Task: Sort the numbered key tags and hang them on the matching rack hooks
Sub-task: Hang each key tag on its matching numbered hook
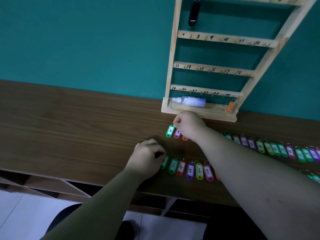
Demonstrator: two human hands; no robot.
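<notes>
Wall (86,40): flat teal, matte, behind everything.
Tabletop (69,122): dark wood grain, smooth; all the loose tags lie on it.
Rack (174,54): pale bare wood, built like a ladder and standing against the wall. Each rung has handwritten numbers and small brass hooks (197,69). Nearly all the hooks I can see are bare, so I judge the hanging has barely begun.
Far row of tags (275,148): glossy plastic ovals in green, pink, purple and yellow, each with a white paper label and a metal ring. They lie in number order, so the sorting looks largely done.
Near row of tags (190,170): same kind, 3 to 7 readable, close to my edge.
Right hand (188,124): closed in a pinch on the ring of the green tag (170,131) numbered 2, at the left end of the far row, just below the rack's base.
Left hand (147,156): fingers curled over the left end of the near row, covering a half-hidden tag (164,161). I cannot tell whether it grips it.
Bottle (192,101): clear plastic, lying on its side on the rack's base.
Black tag (194,13): hanging in the rack's top section.
Orange tag (230,106): hanging at the bottom right, under 24.
</notes>
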